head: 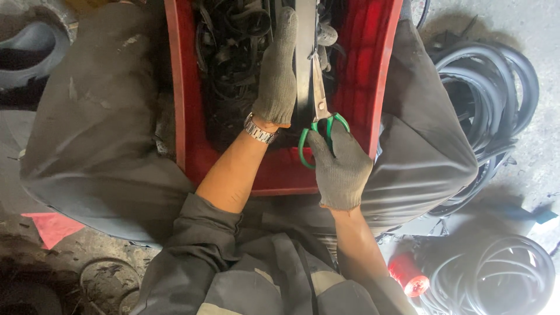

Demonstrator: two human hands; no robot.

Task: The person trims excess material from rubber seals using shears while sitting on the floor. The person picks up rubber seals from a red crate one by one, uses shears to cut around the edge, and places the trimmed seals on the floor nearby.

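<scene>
My left hand (277, 73), in a grey knit glove with a metal watch at the wrist, lies flat along a long black rubber strip (304, 58) and holds it over a red plastic crate (186, 116). My right hand (340, 169), also gloved, grips green-handled scissors (321, 99) whose blades point up along the strip's right edge. The crate sits between my knees and holds a tangle of black rubber scraps (233, 46).
Coils of black rubber tubing (490, 93) lie on the concrete floor at right, with another coil (496, 280) at lower right beside a red cylindrical object (408, 274). A red scrap (52, 227) lies on the floor at left.
</scene>
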